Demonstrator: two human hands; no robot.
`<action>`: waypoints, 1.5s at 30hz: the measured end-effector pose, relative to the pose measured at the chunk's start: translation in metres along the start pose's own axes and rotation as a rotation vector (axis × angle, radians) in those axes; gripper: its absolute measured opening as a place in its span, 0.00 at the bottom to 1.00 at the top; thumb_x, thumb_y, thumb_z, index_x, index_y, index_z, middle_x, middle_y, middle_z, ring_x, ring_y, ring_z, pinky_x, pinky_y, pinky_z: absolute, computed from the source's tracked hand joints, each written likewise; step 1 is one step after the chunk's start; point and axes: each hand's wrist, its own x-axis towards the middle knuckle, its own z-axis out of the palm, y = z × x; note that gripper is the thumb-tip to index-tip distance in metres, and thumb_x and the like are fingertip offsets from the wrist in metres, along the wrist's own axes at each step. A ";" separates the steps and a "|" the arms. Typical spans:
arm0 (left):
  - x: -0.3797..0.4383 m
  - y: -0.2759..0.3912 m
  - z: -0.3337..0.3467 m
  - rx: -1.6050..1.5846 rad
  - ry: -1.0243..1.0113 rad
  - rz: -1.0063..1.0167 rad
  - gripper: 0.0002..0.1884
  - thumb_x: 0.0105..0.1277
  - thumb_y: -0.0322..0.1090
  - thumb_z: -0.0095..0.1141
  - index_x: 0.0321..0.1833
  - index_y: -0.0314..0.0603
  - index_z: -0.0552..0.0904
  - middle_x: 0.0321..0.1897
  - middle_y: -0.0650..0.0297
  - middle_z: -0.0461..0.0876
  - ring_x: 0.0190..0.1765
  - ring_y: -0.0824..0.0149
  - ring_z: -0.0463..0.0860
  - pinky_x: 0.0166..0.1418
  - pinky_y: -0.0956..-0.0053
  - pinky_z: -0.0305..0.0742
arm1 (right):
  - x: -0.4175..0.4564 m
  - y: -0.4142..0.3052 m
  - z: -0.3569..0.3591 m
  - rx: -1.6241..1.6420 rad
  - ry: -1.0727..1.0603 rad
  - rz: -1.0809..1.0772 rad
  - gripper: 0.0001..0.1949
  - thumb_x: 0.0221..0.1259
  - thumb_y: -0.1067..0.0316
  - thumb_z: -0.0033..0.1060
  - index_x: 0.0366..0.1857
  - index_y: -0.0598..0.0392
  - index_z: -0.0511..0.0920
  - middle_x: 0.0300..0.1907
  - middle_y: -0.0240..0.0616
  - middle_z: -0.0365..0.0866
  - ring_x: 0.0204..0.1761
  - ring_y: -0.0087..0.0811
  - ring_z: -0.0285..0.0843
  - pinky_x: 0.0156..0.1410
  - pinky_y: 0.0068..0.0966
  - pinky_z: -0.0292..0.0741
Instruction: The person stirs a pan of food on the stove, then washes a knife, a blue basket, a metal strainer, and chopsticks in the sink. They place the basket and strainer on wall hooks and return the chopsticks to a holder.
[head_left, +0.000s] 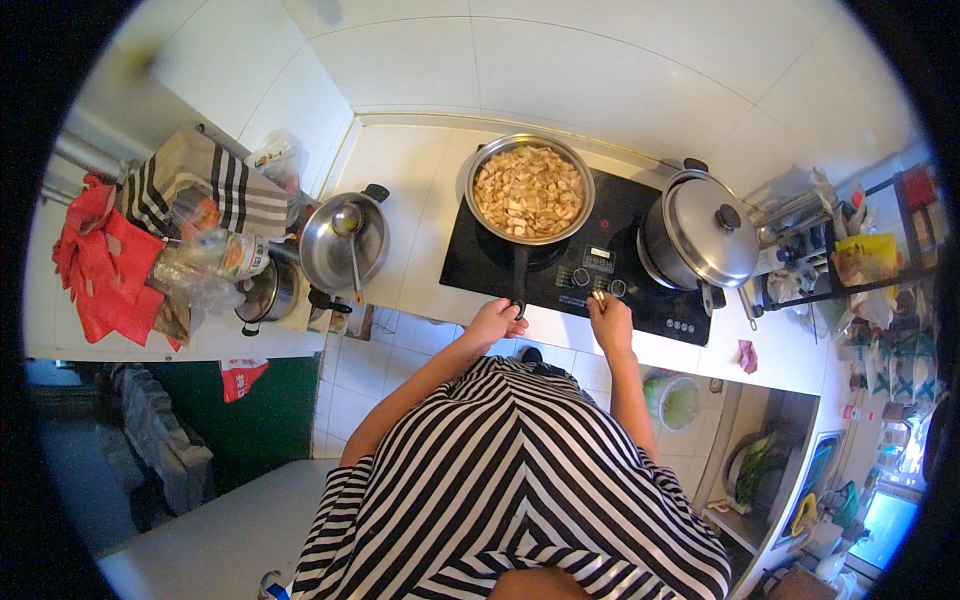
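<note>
A steel frying pan (530, 238) full of chopped, light brown food pieces (529, 191) stands on the left part of a black cooktop (469, 262). Its black handle (520, 274) points toward me, and my left hand (495, 322) is closed around the handle's end. By the cooktop's front edge, my right hand (612, 322) pinches a pair of chopsticks (598, 296), foreshortened so that mostly their pale ends show. The hand is just in front of the cooktop's round knobs (618, 287).
A lidded steel pot (697, 225) stands on the cooktop's right. Left of the cooktop is a steel pan (311, 255) with a ladle (354, 255). Red cloth or gloves (112, 270) and plastic bags lie farther left; a crowded black rack (802, 296) is at right.
</note>
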 end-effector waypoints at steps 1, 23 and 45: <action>0.001 0.000 0.001 0.013 0.000 -0.012 0.11 0.77 0.39 0.44 0.45 0.38 0.74 0.38 0.59 0.86 0.32 0.72 0.84 0.36 0.76 0.80 | 0.000 0.001 0.001 0.003 0.002 0.002 0.13 0.62 0.60 0.62 0.32 0.61 0.80 0.26 0.57 0.79 0.31 0.57 0.79 0.37 0.43 0.74; -0.028 -0.001 -0.039 0.165 -0.001 -0.154 0.22 0.72 0.55 0.51 0.49 0.40 0.78 0.44 0.57 0.85 0.40 0.65 0.85 0.43 0.72 0.77 | 0.016 -0.027 -0.034 -0.154 -0.127 0.017 0.15 0.63 0.56 0.62 0.37 0.59 0.81 0.34 0.57 0.83 0.39 0.58 0.81 0.43 0.48 0.77; -0.067 -0.051 -0.103 0.136 0.252 -0.102 0.19 0.71 0.49 0.55 0.50 0.38 0.80 0.41 0.58 0.86 0.35 0.67 0.84 0.38 0.73 0.78 | 0.073 -0.096 -0.215 -0.498 0.096 0.085 0.20 0.65 0.48 0.56 0.39 0.56 0.83 0.38 0.56 0.84 0.44 0.57 0.81 0.49 0.48 0.75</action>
